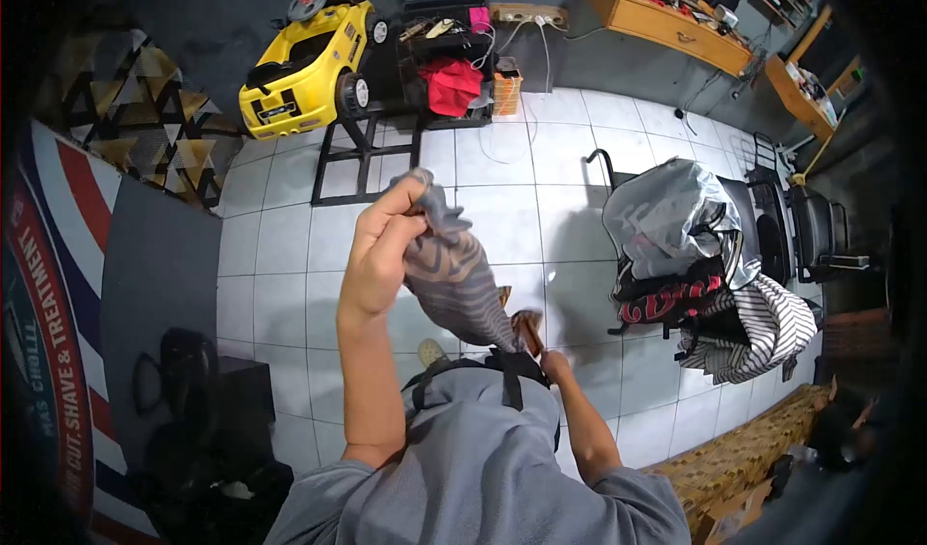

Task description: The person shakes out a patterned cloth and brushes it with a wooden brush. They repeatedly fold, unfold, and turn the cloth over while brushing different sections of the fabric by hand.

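My left hand (379, 248) is raised in front of me, its fingers closed around the bunched top of a grey striped cloth (454, 279). The cloth hangs down and to the right, with dark zebra-like bands across its lower part. Lower down, near my waist, my right hand (554, 364) is closed at the end of a brown, shiny piece (526, 329), whose kind does not show. The lower tip of the cloth overlaps the brown piece's left edge.
A chair draped with a silver cape (671, 212) and a striped cape (758, 337) stands to the right. Ahead are a black metal frame (365, 164), a yellow toy car (314, 62) and a black cart (415, 62). A wooden drawer shelf (666, 24) hangs at the back right.
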A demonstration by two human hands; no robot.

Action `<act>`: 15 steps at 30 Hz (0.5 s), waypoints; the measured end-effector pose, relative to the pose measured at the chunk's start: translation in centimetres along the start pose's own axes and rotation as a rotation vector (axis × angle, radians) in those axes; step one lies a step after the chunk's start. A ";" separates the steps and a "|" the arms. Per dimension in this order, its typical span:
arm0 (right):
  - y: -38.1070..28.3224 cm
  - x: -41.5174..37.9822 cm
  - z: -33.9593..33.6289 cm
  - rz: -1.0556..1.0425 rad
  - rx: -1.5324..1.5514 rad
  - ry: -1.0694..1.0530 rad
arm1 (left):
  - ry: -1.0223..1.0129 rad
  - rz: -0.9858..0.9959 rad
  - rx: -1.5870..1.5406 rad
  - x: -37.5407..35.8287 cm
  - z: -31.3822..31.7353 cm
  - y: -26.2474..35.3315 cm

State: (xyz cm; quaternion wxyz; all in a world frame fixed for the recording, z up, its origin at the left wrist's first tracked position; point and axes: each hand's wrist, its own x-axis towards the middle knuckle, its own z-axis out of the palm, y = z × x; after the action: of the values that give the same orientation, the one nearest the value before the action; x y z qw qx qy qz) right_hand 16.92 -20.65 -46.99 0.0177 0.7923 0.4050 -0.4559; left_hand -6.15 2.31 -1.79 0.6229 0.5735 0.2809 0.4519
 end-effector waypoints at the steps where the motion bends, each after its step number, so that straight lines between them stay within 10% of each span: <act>1: -0.4 -0.7 -0.9 0.056 0.094 0.041 | -0.032 -0.057 0.023 0.3 -0.6 -0.8; 3: -2.5 -1.2 -2.6 -0.088 0.688 0.181 | 0.018 -0.154 -0.010 0.6 0.3 -1.9; 7: -14.9 -11.5 -15.1 -0.404 1.529 -0.213 | -0.098 -0.228 -0.048 0.7 1.4 -2.8; 15: -20.7 -13.3 -15.6 -0.882 1.165 -0.073 | 0.008 -0.178 -0.204 0.4 5.0 -1.9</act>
State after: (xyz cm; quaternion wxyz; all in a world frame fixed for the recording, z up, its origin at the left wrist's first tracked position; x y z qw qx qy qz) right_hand 10.96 -8.87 -21.02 -0.5782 0.4207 0.3776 -0.5882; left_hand -1.18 0.53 -2.61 0.7144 0.4782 0.2859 0.4233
